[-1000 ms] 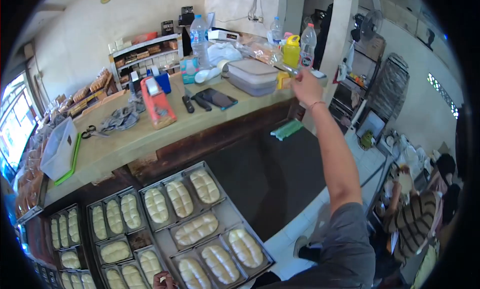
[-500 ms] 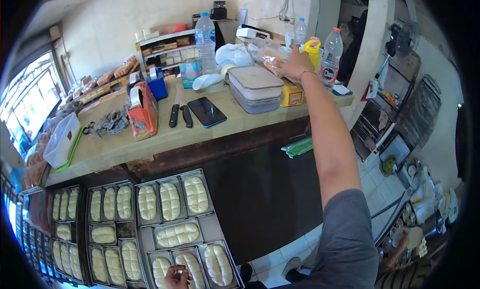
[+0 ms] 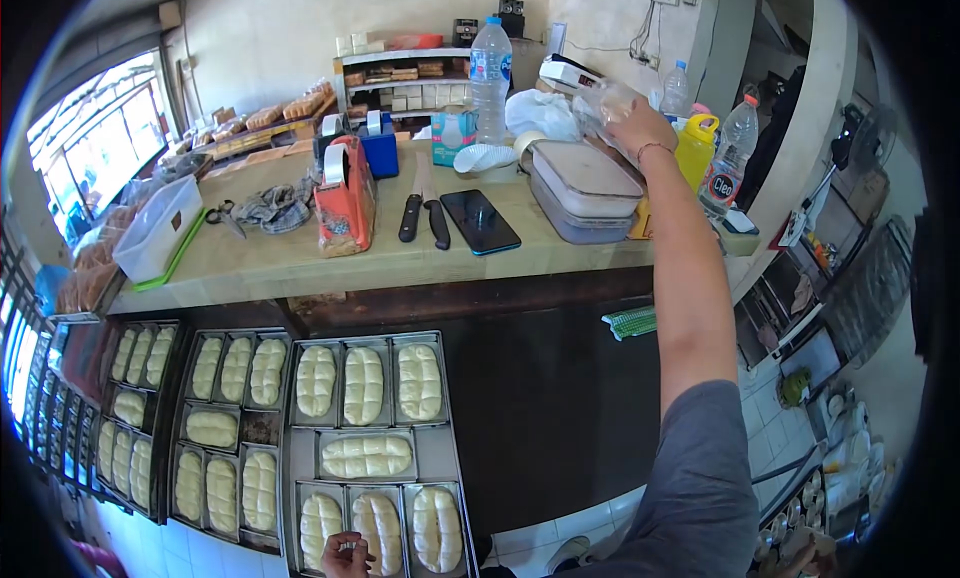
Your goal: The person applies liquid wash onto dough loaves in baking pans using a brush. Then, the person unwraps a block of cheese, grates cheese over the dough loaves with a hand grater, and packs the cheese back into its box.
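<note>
My right hand (image 3: pixel 640 130) reaches across the counter, its fingers closed on a crinkled clear plastic bag (image 3: pixel 603 100). Below the hand stand stacked plastic containers (image 3: pixel 588 173) with a lid. A yellow jug (image 3: pixel 694 150) and a bottle with a red cap (image 3: pixel 733 148) are to its right. Low in the view, my left hand (image 3: pixel 347 556) is curled beside a scored dough loaf (image 3: pixel 378 528) in a metal pan. Whether those fingers hold anything is hidden. Several pale, shiny loaves fill the pans around it, including a sideways loaf (image 3: pixel 367 457).
On the counter (image 3: pixel 400 268) lie a phone (image 3: pixel 480 221), two knives (image 3: pixel 423 213), a red tape dispenser (image 3: pixel 345 198), scissors (image 3: pixel 226 216) and a tall water bottle (image 3: pixel 490 83). More loaf trays (image 3: pixel 228 438) stand at left. A green-and-white item (image 3: pixel 630 323) lies beneath the counter.
The view has turned left, so the counter things sit further right. My right hand has moved slightly left over the plastic bag. My left hand stays low by the loaves.
</note>
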`<action>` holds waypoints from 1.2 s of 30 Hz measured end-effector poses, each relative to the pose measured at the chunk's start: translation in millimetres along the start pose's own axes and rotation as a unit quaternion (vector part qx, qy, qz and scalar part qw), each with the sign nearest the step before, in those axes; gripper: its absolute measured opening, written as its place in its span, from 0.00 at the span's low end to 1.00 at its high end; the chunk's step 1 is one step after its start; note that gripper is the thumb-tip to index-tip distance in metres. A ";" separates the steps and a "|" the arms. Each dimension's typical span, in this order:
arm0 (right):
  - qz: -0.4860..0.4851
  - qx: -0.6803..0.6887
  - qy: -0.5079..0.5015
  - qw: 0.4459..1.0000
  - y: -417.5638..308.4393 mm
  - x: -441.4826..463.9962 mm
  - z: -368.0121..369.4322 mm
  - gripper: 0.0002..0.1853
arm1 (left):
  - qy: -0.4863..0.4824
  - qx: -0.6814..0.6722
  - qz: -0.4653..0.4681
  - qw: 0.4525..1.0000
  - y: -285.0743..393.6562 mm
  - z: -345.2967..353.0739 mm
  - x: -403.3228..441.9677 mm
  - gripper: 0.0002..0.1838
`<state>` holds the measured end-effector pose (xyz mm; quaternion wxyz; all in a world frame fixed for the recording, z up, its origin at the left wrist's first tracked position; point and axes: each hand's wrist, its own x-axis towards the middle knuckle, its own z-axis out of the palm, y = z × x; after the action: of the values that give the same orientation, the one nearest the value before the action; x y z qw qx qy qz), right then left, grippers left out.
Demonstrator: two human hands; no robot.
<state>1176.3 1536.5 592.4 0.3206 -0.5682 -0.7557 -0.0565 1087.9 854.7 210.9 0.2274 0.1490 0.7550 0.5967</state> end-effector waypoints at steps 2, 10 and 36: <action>-0.011 0.012 -0.005 1.000 -9.5 -7.5 -12.0 0.42 | -0.004 0.002 0.014 1.000 -10.9 0.3 9.2 0.12; -0.047 0.061 -0.180 0.981 -31.5 -70.8 -46.8 0.50 | -0.076 0.006 0.038 0.996 13.8 20.3 18.7 0.12; 0.083 0.451 -0.243 0.855 210.0 -126.7 -89.9 0.19 | -0.131 0.058 0.026 0.989 -4.8 40.9 30.3 0.14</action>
<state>1420.9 1464.8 535.1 0.3515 -0.4176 -0.7024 0.4568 1083.6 902.7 193.7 0.3004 0.2583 0.7476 0.5331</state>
